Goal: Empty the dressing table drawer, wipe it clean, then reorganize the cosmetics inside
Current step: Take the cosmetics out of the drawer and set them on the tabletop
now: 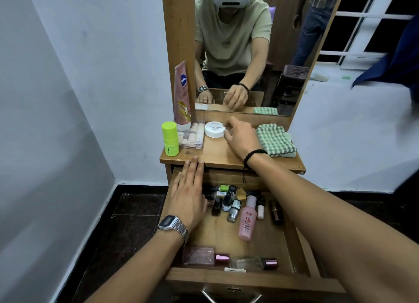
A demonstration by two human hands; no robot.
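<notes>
On a small wooden dressing table (226,154) with a brown laminate grain, the right hand (240,137) reaches across the top, fingers curled round the edge of a flat white round tub (214,129) whose lid reads "NAIL POLISH" in black. A string of dark beads circles that wrist. Left of the tub lies a clear hard-plastic case (191,135) of pale tubes. A tall glossy pink squeeze tube (182,96) with a blue oval logo stands on its white cap behind the case. At the front left corner stands a lime-green plastic cylinder bottle (170,138). A folded green-and-white checked cloth (275,139), soft woven fabric, lies at the right of the tabletop.

Below, the wooden drawer (249,277) is pulled open. The left hand (189,194), wearing a steel-link digital watch, lies flat with straight fingers, fingertips touching the tabletop edge, holding nothing. Inside the drawer, a jumble of small glass nail polish bottles (226,200) sits toward the back. Beside them lies a slim pink plastic bottle (247,219) with a large "3" on its label, and a dark brown tube (276,212) lies to its right. Near the drawer front lie two glass perfume bottles on their sides, a pink rectangular one (199,255) lettered "DCZ" and a clear one (249,262), both with metallic maroon caps.
</notes>
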